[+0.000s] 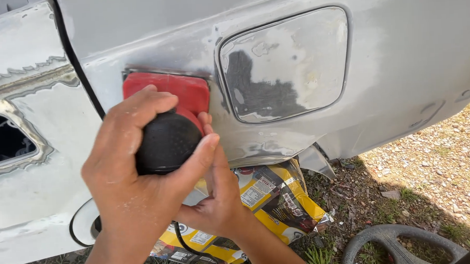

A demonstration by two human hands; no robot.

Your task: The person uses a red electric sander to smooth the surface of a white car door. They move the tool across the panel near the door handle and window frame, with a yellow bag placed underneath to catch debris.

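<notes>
A red power sander with a round black knob is pressed flat against a grey, sanded car body panel, just left of the fuel filler flap. My left hand comes up from the lower left and is wrapped over the black knob, thumb on its right side. My right hand reaches in from below and grips the sander's body under and behind the knob, with its fingertips against the tool's right side. A black cord hangs down from the tool.
A door with a dark handle recess lies to the left, past a black panel gap. A yellow and black printed bag lies on the grass under the car. A grey steering wheel rests on the ground at lower right, with gravel beyond.
</notes>
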